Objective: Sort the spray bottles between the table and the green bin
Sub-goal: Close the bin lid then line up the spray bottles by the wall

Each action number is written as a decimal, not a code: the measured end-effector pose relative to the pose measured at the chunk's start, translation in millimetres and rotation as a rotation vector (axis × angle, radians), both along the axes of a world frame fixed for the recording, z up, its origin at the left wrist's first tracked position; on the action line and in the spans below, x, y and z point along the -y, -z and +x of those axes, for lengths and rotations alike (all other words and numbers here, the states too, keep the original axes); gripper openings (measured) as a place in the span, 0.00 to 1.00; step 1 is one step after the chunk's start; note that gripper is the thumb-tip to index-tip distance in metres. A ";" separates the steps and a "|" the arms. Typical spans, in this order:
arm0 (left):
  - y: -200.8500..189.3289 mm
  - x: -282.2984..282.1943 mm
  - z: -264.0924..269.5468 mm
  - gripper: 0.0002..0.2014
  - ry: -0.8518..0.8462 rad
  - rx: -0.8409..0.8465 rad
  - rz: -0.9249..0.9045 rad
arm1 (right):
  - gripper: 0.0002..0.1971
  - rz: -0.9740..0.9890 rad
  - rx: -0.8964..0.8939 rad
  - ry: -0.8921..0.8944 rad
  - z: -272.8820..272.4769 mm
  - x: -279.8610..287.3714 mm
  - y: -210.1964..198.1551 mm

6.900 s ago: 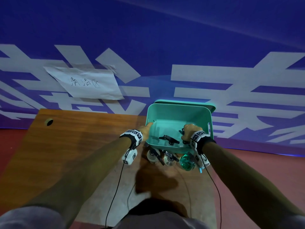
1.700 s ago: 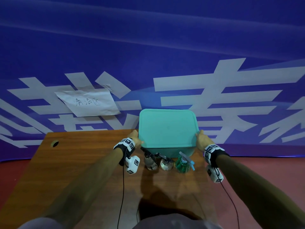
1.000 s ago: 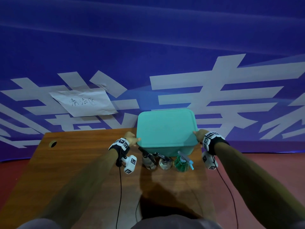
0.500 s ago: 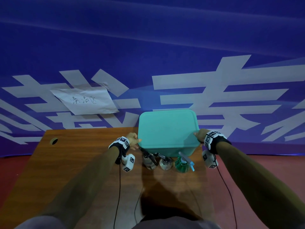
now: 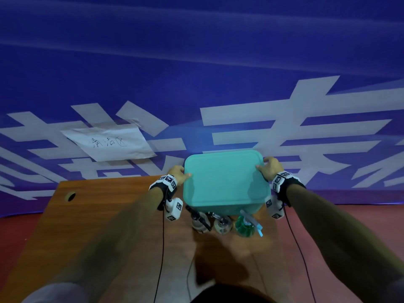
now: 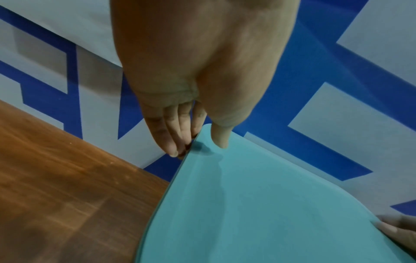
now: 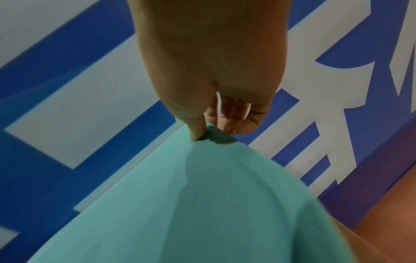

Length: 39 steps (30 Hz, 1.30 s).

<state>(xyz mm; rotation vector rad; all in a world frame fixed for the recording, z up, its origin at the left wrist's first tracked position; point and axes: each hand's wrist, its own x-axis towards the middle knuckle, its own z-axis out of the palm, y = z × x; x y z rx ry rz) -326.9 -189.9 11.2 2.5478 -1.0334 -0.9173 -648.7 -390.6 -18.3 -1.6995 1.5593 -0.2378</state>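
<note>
Spray bottles, three in a row on the worktop, just near of the green bin: two clear with dark triggers at left and middle, one green with a blue trigger at right. Lid flat on top of the bin, long axis left to right. Left hand at the far left corner, right hand at the far right corner, each equally close to its own end. Blue banner wall directly beyond; broad bare worktop to the left, its right edge close beside the bin.

From the left wrist: left thumb pressing on the lid's top, fingers curled under the rim, pinching the corner. Wood grain visible to the left.

From the right wrist: right thumb on the lid's top face, fingers tucked below the edge, gripping it likewise. Probably seating or lifting the lid; freest room likely upward and leftward.
</note>
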 end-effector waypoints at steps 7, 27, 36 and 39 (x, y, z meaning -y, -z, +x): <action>14.1 43.0 22.2 0.21 -0.079 -0.071 -0.087 | 0.25 0.077 0.099 0.092 24.0 34.0 6.8; 42.7 53.4 37.3 0.14 -0.427 -0.708 -0.221 | 0.17 0.103 0.153 0.148 41.6 41.8 26.2; 32.6 16.3 22.8 0.24 -0.204 -0.585 0.161 | 0.41 0.088 -0.207 -0.048 48.9 14.5 9.8; 34.6 7.2 12.0 0.22 -0.244 -0.565 0.049 | 0.54 0.043 -0.177 -0.070 42.6 -2.6 10.2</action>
